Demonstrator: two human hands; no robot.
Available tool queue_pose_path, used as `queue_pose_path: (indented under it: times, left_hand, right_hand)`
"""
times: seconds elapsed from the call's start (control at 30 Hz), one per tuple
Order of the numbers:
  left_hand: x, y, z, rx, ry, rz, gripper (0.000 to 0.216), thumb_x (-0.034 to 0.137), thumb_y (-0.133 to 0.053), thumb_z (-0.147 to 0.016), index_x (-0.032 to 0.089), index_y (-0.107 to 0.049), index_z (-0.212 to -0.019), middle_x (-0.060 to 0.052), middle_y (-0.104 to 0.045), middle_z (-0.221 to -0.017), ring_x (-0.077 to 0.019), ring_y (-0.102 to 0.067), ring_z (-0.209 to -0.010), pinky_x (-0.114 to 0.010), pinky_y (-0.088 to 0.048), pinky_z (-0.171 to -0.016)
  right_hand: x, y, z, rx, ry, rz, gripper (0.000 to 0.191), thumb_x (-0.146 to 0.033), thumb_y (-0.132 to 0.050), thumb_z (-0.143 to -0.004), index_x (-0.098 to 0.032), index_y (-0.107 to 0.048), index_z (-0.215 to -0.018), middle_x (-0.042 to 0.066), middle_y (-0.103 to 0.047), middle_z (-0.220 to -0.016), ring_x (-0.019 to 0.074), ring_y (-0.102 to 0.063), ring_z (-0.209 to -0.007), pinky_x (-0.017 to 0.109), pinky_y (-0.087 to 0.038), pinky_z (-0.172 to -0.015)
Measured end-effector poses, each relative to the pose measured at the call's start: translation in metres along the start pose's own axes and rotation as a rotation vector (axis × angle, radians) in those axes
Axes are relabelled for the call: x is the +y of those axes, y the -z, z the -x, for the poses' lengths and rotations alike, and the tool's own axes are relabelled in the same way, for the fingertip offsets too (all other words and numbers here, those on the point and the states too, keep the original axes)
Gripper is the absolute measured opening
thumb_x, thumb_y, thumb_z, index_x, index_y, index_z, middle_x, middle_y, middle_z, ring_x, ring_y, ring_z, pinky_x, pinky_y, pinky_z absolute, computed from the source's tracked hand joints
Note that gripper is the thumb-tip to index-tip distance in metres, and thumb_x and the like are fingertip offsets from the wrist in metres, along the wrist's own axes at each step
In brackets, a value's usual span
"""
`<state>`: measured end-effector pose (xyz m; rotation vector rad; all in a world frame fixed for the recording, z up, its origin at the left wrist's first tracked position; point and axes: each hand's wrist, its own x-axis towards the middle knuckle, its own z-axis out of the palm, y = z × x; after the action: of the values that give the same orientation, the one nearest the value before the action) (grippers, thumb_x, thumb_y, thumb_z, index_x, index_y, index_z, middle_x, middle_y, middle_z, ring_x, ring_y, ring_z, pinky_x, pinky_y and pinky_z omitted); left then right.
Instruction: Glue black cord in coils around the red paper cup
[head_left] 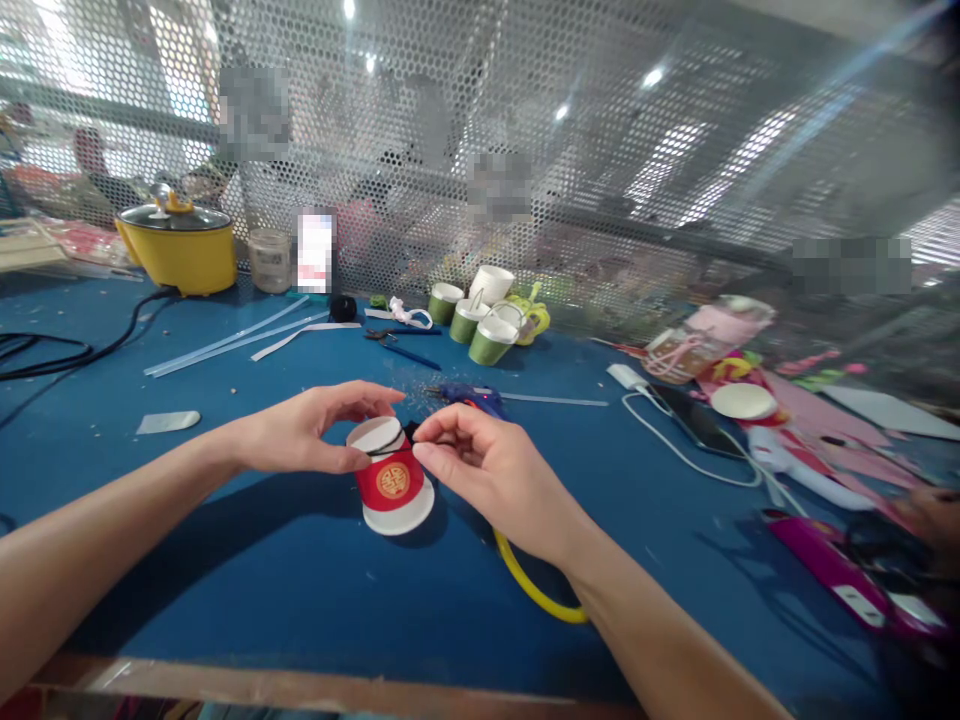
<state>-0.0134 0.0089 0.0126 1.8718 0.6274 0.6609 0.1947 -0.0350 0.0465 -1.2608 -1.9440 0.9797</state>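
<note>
A white paper cup (399, 512) with a red band and a gold emblem stands upside down on the blue table, its wide rim downward. My left hand (292, 435) is closed round the cup's narrow upper end, thumb in front and fingers behind. A black cord (390, 448) is wrapped around the cup near that end. Its tail is pinched between the thumb and fingers of my right hand (491, 460), just right of the cup. Just behind my right hand lies a blue glue gun (469, 395). A yellow tube (536, 597) curves out beneath my right forearm.
Pliers (405, 343), a black cord ball (343, 307) and several green-banded cups (495, 338) are farther back. A yellow pot (191, 255) and a lit phone (315, 250) stand by the perforated screen. Rightward are a dark phone (694, 420), cables and a magenta power strip (821, 565).
</note>
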Motion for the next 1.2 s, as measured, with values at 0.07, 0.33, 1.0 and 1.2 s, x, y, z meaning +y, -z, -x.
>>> queue_pose_path:
  times: [0.07,0.33,1.0,1.2]
  left_hand:
    - [0.000,0.000,0.000,-0.002,0.005,0.002,0.057,0.013,-0.060,-0.072,0.020,-0.040,-0.125,-0.008,-0.053,-0.116,-0.0204,-0.051,-0.109,-0.039,-0.037,-0.097]
    - [0.001,-0.001,0.001,-0.006,-0.007,0.016,0.057,0.015,-0.061,-0.072,0.018,-0.039,-0.125,-0.009,-0.052,-0.118,-0.0213,-0.050,-0.111,-0.039,-0.038,-0.096]
    - [0.001,-0.001,0.000,-0.003,0.017,0.100,0.056,0.013,-0.062,-0.072,0.017,-0.041,-0.124,-0.009,-0.053,-0.119,-0.0203,-0.051,-0.110,-0.037,-0.039,-0.095]
    - [0.000,-0.001,0.000,-0.007,0.014,0.118,0.056,0.013,-0.062,-0.072,0.018,-0.041,-0.123,-0.010,-0.052,-0.121,-0.0210,-0.050,-0.111,-0.038,-0.039,-0.096]
  right_hand:
    - [0.000,0.001,0.000,0.005,0.049,0.095,0.004,-0.022,-0.055,-0.077,-0.019,-0.058,-0.077,-0.001,-0.058,-0.069,0.0093,-0.051,-0.058,0.021,-0.043,-0.053]
    - [-0.001,-0.001,0.004,0.127,0.288,0.256,0.012,-0.018,-0.053,-0.081,-0.019,-0.057,-0.070,-0.001,-0.056,-0.068,0.0083,-0.048,-0.057,0.020,-0.039,-0.050]
    - [0.021,-0.007,-0.014,0.145,0.222,0.271,0.008,-0.017,-0.052,-0.080,-0.019,-0.056,-0.072,0.000,-0.060,-0.072,0.0113,-0.055,-0.063,0.024,-0.045,-0.058]
    - [0.023,-0.007,-0.015,0.135,0.221,0.277,0.009,-0.017,-0.051,-0.081,-0.019,-0.055,-0.074,0.000,-0.061,-0.074,0.0115,-0.056,-0.065,0.024,-0.045,-0.059]
